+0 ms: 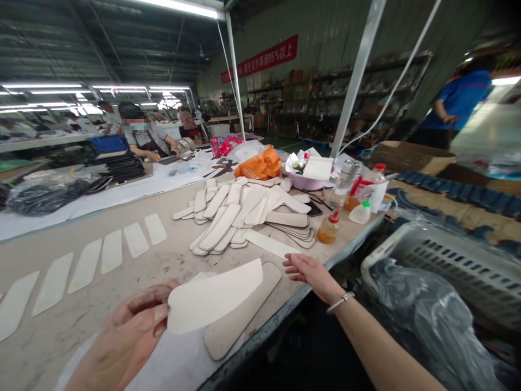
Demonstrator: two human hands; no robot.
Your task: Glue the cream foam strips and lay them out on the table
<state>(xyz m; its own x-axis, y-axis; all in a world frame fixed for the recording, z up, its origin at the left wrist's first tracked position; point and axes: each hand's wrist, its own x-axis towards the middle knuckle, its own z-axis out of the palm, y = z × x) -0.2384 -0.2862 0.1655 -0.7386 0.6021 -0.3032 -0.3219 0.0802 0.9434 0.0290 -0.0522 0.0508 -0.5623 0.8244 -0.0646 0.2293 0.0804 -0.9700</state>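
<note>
My left hand (130, 331) pinches the left end of a pale, flat strip (215, 296) with rounded corners. The strip is held over a grey-beige strip (244, 315) lying near the table's front edge, on white sheeting. At the right, my right hand (307, 271) has its fingers loosely bent and partly apart. Its fingertips are at the near end of another pale strip (268, 243), and I cannot make out whether they grip it. Beyond both hands lies a heap of similar strips (228, 217). Several white strips (112, 251) lie in a row on the left.
Behind the heap are an orange bag (260, 163) and a purple basin (307, 183). A small bottle of amber liquid (328, 229) and a green-capped bottle (360, 212) stand at the right edge. A grey crate (448, 247) is beside the table. A co-worker (144, 138) sits across.
</note>
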